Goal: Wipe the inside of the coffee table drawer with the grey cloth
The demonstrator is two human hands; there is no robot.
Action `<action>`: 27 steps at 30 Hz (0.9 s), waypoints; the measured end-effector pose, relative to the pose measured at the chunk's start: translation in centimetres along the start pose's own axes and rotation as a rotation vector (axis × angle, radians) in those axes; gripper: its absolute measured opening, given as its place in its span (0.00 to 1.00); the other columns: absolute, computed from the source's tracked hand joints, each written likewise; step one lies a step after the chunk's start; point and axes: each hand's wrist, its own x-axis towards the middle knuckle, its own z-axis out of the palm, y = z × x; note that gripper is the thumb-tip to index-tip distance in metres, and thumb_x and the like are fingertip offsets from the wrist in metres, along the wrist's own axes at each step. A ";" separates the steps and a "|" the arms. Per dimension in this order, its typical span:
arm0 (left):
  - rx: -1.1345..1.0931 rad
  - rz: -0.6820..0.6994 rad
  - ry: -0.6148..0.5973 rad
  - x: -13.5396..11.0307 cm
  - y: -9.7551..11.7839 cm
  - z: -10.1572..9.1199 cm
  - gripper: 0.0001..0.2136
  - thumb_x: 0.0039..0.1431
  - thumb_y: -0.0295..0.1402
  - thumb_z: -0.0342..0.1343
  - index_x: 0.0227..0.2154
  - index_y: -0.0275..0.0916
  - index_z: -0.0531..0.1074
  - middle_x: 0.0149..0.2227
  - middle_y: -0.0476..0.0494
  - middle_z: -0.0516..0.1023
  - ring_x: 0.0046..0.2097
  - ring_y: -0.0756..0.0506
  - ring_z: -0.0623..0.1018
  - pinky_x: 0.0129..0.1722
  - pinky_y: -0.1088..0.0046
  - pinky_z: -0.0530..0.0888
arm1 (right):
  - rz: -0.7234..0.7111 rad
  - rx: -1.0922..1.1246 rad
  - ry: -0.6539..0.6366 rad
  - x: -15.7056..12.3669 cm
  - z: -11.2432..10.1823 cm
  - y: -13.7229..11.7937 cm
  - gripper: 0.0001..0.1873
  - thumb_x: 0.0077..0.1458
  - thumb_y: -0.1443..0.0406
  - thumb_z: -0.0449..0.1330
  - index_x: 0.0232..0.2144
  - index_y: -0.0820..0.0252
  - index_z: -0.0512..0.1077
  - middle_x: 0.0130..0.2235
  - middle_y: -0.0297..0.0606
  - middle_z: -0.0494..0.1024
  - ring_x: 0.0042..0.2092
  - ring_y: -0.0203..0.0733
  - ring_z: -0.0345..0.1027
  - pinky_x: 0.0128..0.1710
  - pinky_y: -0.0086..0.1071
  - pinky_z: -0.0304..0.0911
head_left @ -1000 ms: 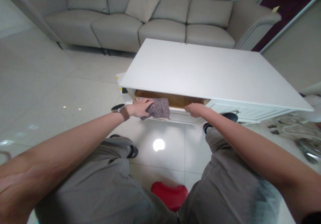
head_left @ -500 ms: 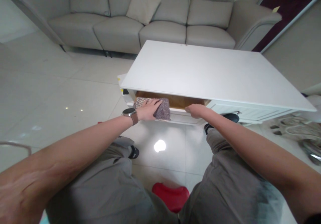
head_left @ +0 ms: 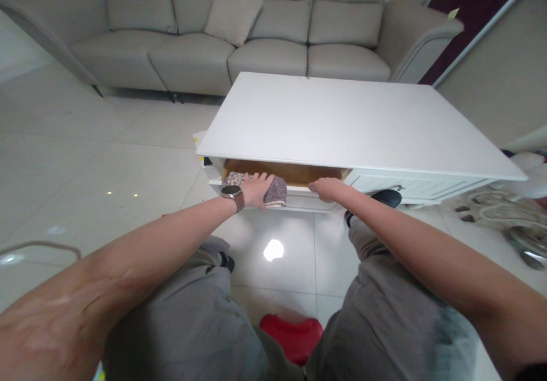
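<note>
A brown patterned cloth [head_left: 276, 192] lies folded over the top edge of a drawer that is pulled partly out. My left hand [head_left: 256, 189], with a watch on the wrist, holds this cloth against the drawer front, its fingers spread across the top. At the drawer's right end, my right hand [head_left: 327, 188] is closed over the upper edge of the white drawer front [head_left: 299, 200]. Behind both hands the drawer's wooden inside [head_left: 294, 171] shows as a narrow strip. The cloth's far side and my right fingertips are hidden.
The white coffee table [head_left: 342, 122] overhangs the drawer. Beyond it stands a grey sofa [head_left: 269, 65] with a beige cushion [head_left: 233, 13]. A red seat [head_left: 291, 335] shows between my legs. To the right are a second drawer front [head_left: 410, 188] and a patterned rug [head_left: 496, 207].
The cloth now lies flatter and more tucked over the drawer edge beneath my left hand. My right hand keeps its hold on the drawer front. The whole view has shifted slightly.
</note>
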 end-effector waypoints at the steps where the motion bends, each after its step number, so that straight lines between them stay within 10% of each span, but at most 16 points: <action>1: 0.004 0.005 0.014 0.1 0.3 0.1 0.56 0.41 0.40 0.76 0.71 0.39 0.51 0.65 0.24 0.66 0.63 0.25 0.67 0.64 0.35 0.59 | 0.000 -0.002 0.004 0.0 0.0 0.0 0.26 0.61 0.74 0.55 0.59 0.56 0.74 0.56 0.53 0.80 0.56 0.57 0.76 0.48 0.42 0.72; 12: 0.074 0.007 0.256 0.4 1.7 2.9 0.40 0.55 0.37 0.66 0.68 0.37 0.57 0.60 0.27 0.70 0.61 0.28 0.68 0.63 0.42 0.60 | -0.026 -0.010 -0.008 -0.3 -0.4 -0.2 0.26 0.59 0.75 0.56 0.58 0.59 0.75 0.57 0.54 0.80 0.56 0.58 0.77 0.49 0.43 0.73; 21: 0.024 -0.210 0.343 -5.0 -8.3 5.3 0.29 0.61 0.30 0.54 0.66 0.37 0.63 0.64 0.28 0.71 0.69 0.30 0.64 0.71 0.46 0.52 | -0.082 -0.007 -0.010 -0.3 -0.4 -0.1 0.24 0.59 0.76 0.56 0.55 0.60 0.76 0.55 0.55 0.80 0.55 0.57 0.77 0.47 0.43 0.73; 27: -0.338 -0.537 0.627 -7.0 -11.1 7.3 0.28 0.60 0.31 0.59 0.64 0.40 0.67 0.60 0.34 0.77 0.60 0.35 0.77 0.59 0.60 0.73 | -0.114 -0.002 0.000 -0.1 -0.3 0.2 0.22 0.59 0.75 0.57 0.54 0.61 0.77 0.55 0.54 0.81 0.55 0.57 0.78 0.47 0.42 0.73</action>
